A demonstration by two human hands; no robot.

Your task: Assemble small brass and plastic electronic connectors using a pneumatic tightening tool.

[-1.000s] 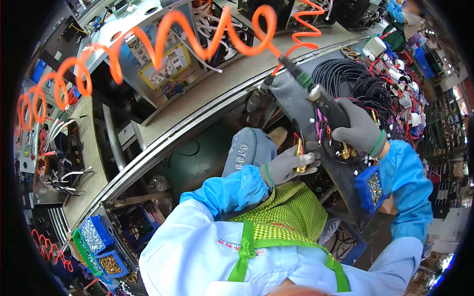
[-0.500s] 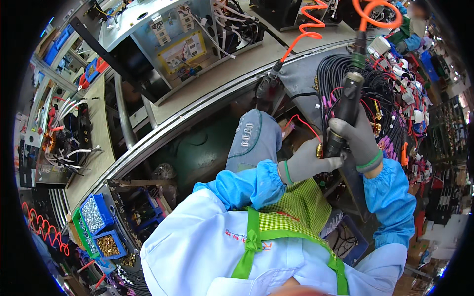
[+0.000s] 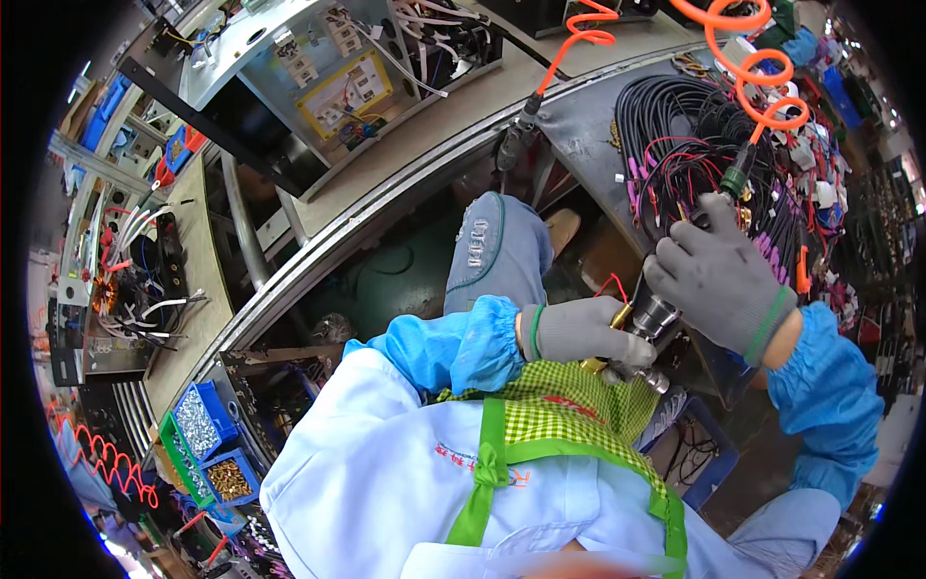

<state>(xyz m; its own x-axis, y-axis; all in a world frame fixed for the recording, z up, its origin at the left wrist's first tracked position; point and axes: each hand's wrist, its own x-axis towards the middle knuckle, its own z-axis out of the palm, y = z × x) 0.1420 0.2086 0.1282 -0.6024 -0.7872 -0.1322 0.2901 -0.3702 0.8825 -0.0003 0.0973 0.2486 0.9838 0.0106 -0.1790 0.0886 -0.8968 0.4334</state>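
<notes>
My right hand [image 3: 719, 280], in a grey glove with a green cuff, is wrapped round a black air screwdriver with a silver front end [image 3: 653, 317]. The tool slants down toward my lap. My left hand [image 3: 579, 333], gloved alike, is closed beside that front end on a brass-coloured fitting [image 3: 620, 316]. A short red wire [image 3: 610, 283] rises next to the fitting. Part of the fitting and the tool's tip are hidden by my fingers, so I cannot tell whether they touch.
An orange coiled hose [image 3: 757, 68] runs to the tool. Black cable bundles [image 3: 666, 111] lie on the grey table at the right. A second tool [image 3: 521, 135] hangs at the bench edge. A metal cabinet [image 3: 280, 87] stands at the far left, with blue screw bins [image 3: 231, 478] lower left.
The tool has swung from upright to a slant, its silver front end now by my left hand. My right hand has moved down and right; my left hand has shifted slightly left and down.
</notes>
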